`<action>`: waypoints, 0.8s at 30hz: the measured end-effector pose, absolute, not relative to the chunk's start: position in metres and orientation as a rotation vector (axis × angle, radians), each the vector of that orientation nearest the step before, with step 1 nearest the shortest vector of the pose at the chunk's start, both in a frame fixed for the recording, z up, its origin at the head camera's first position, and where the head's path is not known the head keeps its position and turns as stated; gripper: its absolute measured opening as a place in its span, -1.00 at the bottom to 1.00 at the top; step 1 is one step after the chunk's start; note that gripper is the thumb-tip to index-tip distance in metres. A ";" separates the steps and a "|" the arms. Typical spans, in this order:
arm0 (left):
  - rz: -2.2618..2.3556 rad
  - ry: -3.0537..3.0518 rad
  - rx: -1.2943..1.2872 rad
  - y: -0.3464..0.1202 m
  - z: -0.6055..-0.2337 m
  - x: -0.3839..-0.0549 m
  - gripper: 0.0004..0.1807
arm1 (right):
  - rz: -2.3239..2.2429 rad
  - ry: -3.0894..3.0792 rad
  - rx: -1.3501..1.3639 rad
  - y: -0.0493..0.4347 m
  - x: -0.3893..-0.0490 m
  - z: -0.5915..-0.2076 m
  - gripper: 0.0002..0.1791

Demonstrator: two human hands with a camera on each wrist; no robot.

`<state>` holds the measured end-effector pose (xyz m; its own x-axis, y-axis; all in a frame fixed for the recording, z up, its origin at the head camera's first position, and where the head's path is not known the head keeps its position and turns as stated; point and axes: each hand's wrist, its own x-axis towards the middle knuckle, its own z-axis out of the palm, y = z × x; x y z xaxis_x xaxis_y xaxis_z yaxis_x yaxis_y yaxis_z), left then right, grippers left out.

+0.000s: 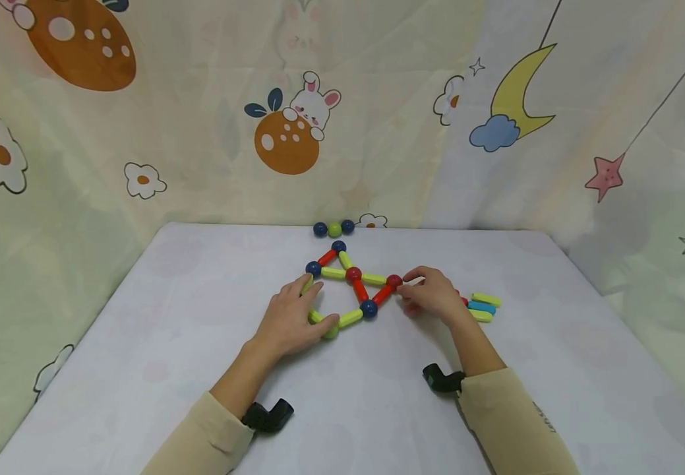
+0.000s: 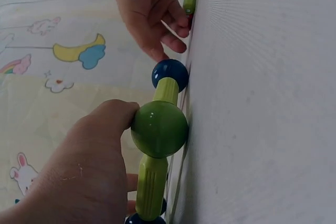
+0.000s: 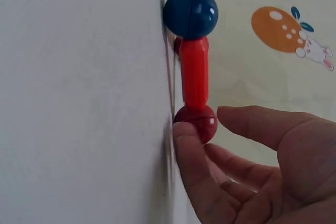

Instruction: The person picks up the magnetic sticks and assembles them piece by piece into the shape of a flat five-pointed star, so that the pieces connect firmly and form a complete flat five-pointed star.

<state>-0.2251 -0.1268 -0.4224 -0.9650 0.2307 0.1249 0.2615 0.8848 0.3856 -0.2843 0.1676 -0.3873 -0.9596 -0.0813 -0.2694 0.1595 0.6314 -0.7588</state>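
A flat frame of magnetic rods and balls lies on the table, joined at blue balls [image 1: 368, 308], red balls and a green ball [image 1: 331, 332]. My left hand [image 1: 289, 320] spreads over its left side. Its thumb touches the green ball, and the other fingers reach beside a green rod [image 2: 152, 187]. That hand hides part of the left side. At the frame's right corner, my right hand [image 1: 434, 295] pinches a red ball [image 3: 197, 123] between thumb and fingertips. A red rod [image 3: 195, 74] runs from this ball to a blue ball [image 3: 190, 14].
Behind the frame, a green ball [image 1: 334, 229] sits between two blue balls near the table's back edge. Loose green rods [image 1: 486, 299] and a blue rod [image 1: 482, 307] lie right of my right hand, which partly covers a red piece there. A patterned cloth [image 1: 200, 119] hangs behind the table [image 1: 200, 257].
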 end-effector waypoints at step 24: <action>-0.589 -2.776 -0.768 -0.119 -0.415 -0.219 -0.48 | -1.474 2.441 -0.175 0.158 -0.287 -0.397 -0.27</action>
<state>-0.2186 -0.1185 -0.4151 -0.8449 0.4480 0.2925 0.5281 0.7856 0.3223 -0.2866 0.1582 -0.3973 -0.9525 -0.2473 -0.1778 0.0422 0.4710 -0.8811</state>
